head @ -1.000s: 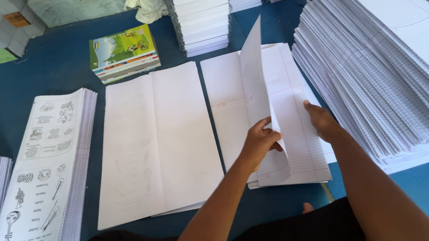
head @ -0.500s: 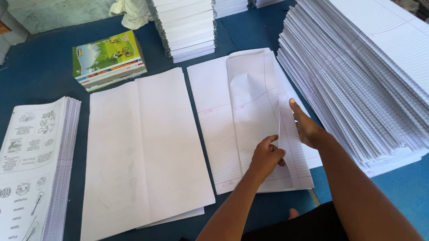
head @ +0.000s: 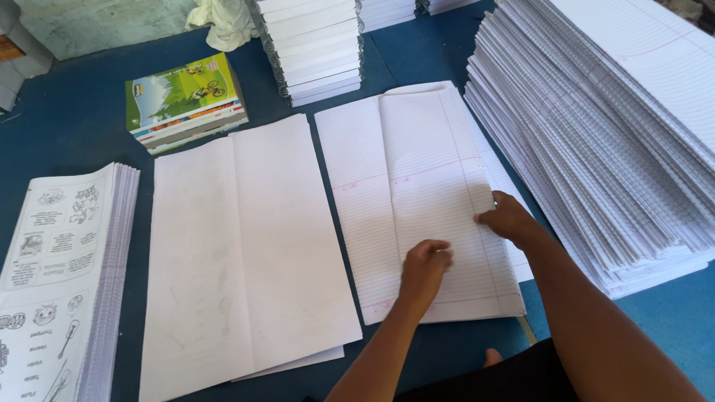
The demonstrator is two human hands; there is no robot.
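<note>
A stack of long ruled sheets (head: 408,167) lies flat on the blue surface in front of me, with a fold line down its middle. My left hand (head: 425,266) rests on the lower part of the top sheet with fingers curled, pressing it down. My right hand (head: 507,218) lies at the sheet's right edge, fingertips on the paper. Neither hand has lifted anything.
A plain white folded sheet pile (head: 243,246) lies to the left. Printed picture sheets (head: 52,287) sit at far left. A tall slanted stack of ruled paper (head: 627,125) fills the right. Coloured booklets (head: 184,100) and white stacks (head: 314,38) stand behind.
The ruled sheet that stood upright, held in my left hand, has been laid down flat onto the pile. Both hands now press on it.
</note>
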